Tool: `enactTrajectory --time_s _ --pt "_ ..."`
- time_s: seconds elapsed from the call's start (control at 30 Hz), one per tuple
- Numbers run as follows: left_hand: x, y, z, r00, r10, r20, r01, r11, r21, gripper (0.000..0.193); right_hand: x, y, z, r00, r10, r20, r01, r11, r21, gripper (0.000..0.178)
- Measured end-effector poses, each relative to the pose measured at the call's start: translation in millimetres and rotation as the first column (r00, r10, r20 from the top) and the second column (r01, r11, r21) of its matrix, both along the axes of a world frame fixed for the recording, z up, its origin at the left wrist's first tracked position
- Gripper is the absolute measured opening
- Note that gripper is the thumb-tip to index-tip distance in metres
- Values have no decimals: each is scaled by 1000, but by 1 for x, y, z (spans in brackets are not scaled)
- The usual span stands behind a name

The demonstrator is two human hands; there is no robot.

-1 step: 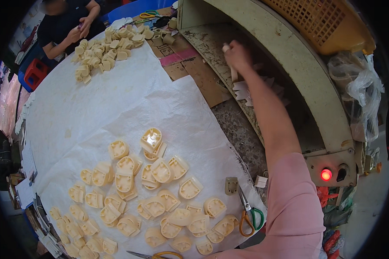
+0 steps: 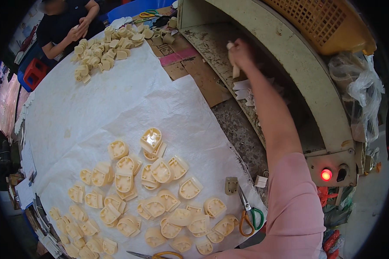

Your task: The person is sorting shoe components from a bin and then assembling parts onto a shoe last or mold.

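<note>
A white-covered counter (image 2: 95, 95) fills most of the view, its sheet probably there to keep the pieces off the rougher surface beneath. Along its right runs one curved metal housing (image 2: 272, 26) with a deep open bay, and the right hand (image 2: 243, 54) reaches into that bay. The hand is closed in a fist round the middle of one pale, slim stick-like piece (image 2: 236, 71), seemingly so gripped to leave both ends clear; motion blur hides its exact shape. The left hand is out of view, so I cannot tell its state. One co-worker (image 2: 65, 28) sits at the far left, hands together on something too small to make out. One yellow basket (image 2: 320, 21) rests above the housing, perhaps to save counter room. Two groups of cream parts lie apart, likely for sorting: a far heap (image 2: 101, 54), too tangled to count, and near pieces (image 2: 162, 170), roughly forty, many hollow side up. Two scissors lie near, the orange-and-green pair (image 2: 250, 221) with handles toward the person, presumably for easy reach. Beside it sits one grey-brown part (image 2: 231, 186); smaller are one red light (image 2: 326, 174) and one black knob (image 2: 342, 173).
</note>
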State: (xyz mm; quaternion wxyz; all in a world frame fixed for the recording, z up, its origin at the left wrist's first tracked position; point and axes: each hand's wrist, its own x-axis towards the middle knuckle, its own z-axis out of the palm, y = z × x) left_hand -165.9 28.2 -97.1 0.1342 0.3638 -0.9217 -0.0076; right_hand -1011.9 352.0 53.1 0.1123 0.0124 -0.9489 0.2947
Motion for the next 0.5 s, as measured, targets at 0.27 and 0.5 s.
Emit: enactTrajectory --time_s 0.27,0.5 --pt "2 -5 3 1000 -6 21 5 1000 22 36 -16 92 -1 934 -306 185 354 866 -353 29" --pt "0 -4 4 1000 -1 22 0 1000 16 36 -24 95 -9 912 -229 341 355 857 -373 28"
